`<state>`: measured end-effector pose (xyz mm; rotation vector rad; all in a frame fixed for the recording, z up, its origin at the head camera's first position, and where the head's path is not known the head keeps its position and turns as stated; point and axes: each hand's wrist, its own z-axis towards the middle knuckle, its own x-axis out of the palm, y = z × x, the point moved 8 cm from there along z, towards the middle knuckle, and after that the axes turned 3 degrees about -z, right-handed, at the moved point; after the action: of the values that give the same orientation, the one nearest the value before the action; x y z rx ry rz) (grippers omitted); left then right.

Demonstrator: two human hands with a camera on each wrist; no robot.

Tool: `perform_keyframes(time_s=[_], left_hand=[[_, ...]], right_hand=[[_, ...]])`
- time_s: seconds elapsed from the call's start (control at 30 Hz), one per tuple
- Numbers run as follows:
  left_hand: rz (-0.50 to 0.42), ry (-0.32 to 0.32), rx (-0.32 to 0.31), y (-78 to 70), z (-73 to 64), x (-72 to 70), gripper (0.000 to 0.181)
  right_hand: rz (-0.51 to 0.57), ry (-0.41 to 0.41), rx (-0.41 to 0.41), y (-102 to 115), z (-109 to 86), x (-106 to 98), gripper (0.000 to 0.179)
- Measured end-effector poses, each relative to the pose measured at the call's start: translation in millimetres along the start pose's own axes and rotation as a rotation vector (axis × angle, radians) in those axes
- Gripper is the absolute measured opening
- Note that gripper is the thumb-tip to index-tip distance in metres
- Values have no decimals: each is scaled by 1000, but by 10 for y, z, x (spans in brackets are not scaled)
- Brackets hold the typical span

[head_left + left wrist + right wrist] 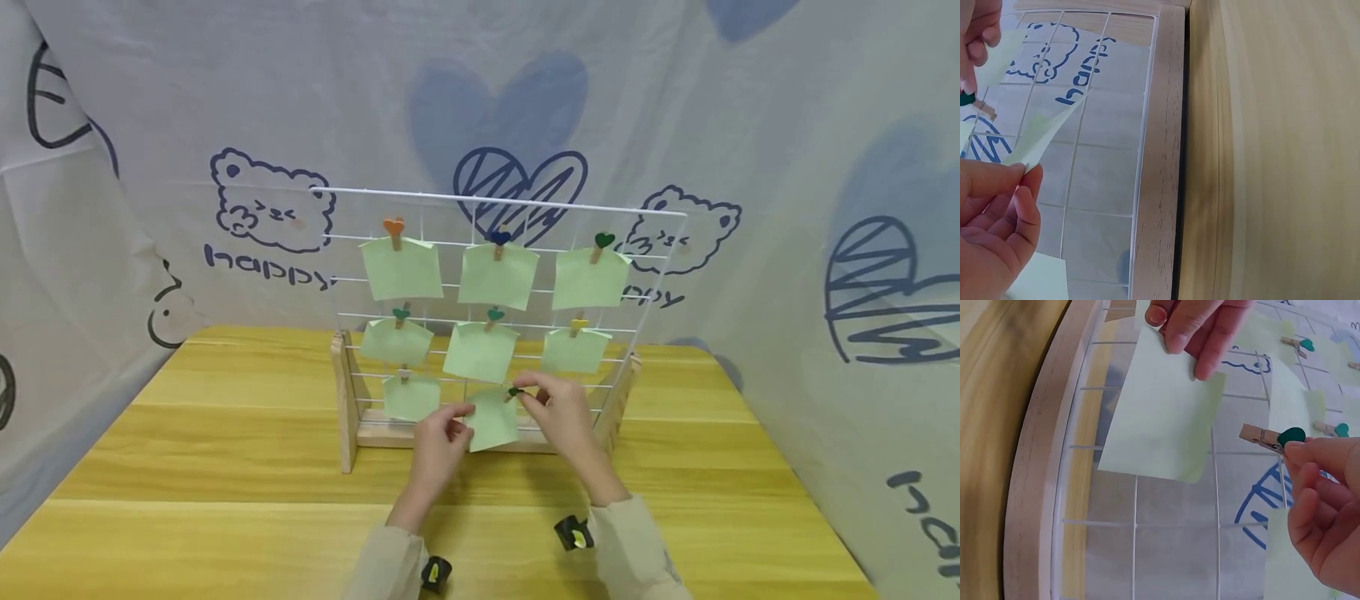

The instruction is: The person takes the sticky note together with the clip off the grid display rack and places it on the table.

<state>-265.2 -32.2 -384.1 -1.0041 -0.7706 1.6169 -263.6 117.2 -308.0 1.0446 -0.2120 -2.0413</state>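
Between thumb and fingers, my left hand [439,443] pinches the edge of a pale green paper note [493,419] in front of the white wire grid [495,199]. In the right wrist view that note [1154,419] hangs tilted from the left fingers. My right hand [561,417] pinches a small wooden clothespin [1264,437] with a dark green heart by its heart end. Its jaws point toward the note, and a gap shows between them in the right wrist view. Several other notes hang above on the grid by heart clothespins, among them one with an orange heart [394,229].
The grid stands in a wooden base [346,408] on a wood-grain table [247,483]. Left of the held note hangs another note [412,398] with a whitish clip. A patterned cloth [360,100] forms the backdrop. Black straps [574,533] sit by the wrists.
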Motion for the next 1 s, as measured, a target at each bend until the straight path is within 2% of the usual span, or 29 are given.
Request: perform_keyframes(time_s=[0.27,0.47,0.7,0.87,1.0], left_hand=[[-27,32,-26,0,-68,52,25],[-22,73,-15,-27,-114,138,24],[-48,78,8,-67,-141,230,24],[-59,104,30,-92,-172,320,24],[-66,126,19,-105,-209,394,24]], right_hand=[[136,-21,107,-164,-161,-153,13],[242,-10,217,-312,-285,-233,12],[272,3,309,-454,-422,-301,13],[278,10,331,-523,-519,-369,14],[296,11,344,-574,-594,-428,15]])
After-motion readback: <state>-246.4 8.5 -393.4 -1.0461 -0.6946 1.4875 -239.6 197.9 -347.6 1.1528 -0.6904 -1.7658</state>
